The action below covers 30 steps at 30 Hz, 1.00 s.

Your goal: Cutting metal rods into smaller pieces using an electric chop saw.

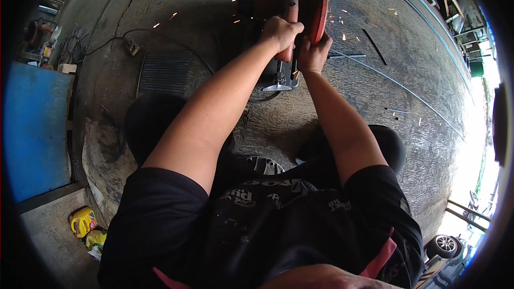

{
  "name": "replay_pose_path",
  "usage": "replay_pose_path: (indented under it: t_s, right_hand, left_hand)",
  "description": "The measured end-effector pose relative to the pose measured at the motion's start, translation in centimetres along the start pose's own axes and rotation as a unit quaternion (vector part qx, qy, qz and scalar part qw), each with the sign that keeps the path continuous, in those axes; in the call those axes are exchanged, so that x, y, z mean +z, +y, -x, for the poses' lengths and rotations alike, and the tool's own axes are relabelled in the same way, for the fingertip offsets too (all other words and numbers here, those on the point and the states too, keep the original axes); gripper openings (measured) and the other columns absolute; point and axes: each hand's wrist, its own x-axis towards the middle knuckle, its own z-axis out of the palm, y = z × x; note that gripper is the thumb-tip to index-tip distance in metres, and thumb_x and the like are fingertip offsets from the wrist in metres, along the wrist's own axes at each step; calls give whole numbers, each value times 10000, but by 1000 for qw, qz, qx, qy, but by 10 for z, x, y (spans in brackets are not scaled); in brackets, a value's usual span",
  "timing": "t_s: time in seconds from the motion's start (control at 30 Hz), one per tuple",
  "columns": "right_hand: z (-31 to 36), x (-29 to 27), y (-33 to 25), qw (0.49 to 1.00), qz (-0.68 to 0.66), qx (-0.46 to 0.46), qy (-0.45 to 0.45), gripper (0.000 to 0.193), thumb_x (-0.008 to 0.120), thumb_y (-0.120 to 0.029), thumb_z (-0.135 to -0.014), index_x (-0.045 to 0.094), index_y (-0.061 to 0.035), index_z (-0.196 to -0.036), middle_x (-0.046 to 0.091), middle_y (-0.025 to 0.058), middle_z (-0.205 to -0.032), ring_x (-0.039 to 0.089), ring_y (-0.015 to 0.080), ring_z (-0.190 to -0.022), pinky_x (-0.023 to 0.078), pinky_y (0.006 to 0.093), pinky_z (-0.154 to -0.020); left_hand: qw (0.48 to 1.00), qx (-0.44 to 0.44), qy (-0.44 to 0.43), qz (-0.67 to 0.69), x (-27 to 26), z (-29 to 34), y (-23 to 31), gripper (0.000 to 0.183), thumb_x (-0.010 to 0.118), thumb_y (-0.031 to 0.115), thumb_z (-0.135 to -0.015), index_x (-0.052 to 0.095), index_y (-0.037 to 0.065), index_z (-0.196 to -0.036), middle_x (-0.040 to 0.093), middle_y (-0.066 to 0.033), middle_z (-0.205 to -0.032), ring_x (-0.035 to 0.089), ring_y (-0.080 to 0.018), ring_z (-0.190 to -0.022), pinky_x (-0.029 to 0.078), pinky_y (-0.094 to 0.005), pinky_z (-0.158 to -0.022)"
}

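Observation:
In front of me on the floor stands a cut-off saw with a red body [266,6] and a round red blade guard or disc [317,8]. Orange sparks fly around its far side. My left hand [281,33] is closed around the saw's red handle [289,16]. Just right of it, under the lower rim of the disc, my right hand [314,53] has its fingers curled; what they hold is hidden. A thin metal rod [393,77] runs from beside that hand toward the right. The saw's metal base clamp [278,86] shows below my wrists.
A row of short dark bars [165,72] lies left of the saw, with a power cord [144,30] beyond. A dark strip [375,46] and small offcuts [397,111] lie at right. At left are a blue panel [37,128] and a yellow container [83,222].

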Motion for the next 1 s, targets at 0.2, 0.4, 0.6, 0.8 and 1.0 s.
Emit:
replay_pose_path:
  t_s: [0.2,0.4,0.6,0.8,1.0]
  right_hand:
    - [0,0,-1,1000,-11,8,5,487,614,-180,-798,410,40,-1181,458,228,-1034,437,397,-999,364,440,-885]
    - [1,0,1,1000,8,2,-6,483,612,-202,-804,409,46,-1165,459,224,-1009,443,394,-990,366,446,-872]
    - [3,1,1,999,36,0,-2,463,614,-201,-800,417,56,-1132,459,226,-980,450,399,-949,371,450,-849]
    - [4,1,2,999,35,-17,9,449,616,-232,-812,425,59,-1096,457,225,-963,457,400,-932,378,456,-842]
    - [4,3,5,999,44,-27,12,453,614,-247,-817,428,59,-1094,459,222,-962,458,397,-933,382,452,-835]
  left_hand:
    - [1000,-7,6,3,-1,-3,-3,330,639,221,-681,576,-69,-825,609,-153,-597,622,-244,-481,504,-353,-454]
    - [1000,3,12,-4,0,-1,-3,327,632,238,-680,588,-78,-754,603,-162,-573,631,-246,-496,504,-351,-462]
    - [999,9,26,-21,1,-8,-14,332,629,249,-682,607,-76,-745,610,-184,-581,637,-252,-504,504,-355,-461]
    - [993,66,33,-93,1,-16,-23,310,616,230,-697,569,-53,-813,590,-130,-591,612,-214,-478,483,-337,-432]
    - [995,50,26,-84,0,-14,-23,303,620,250,-694,589,-51,-680,585,-133,-546,612,-214,-468,488,-330,-445]
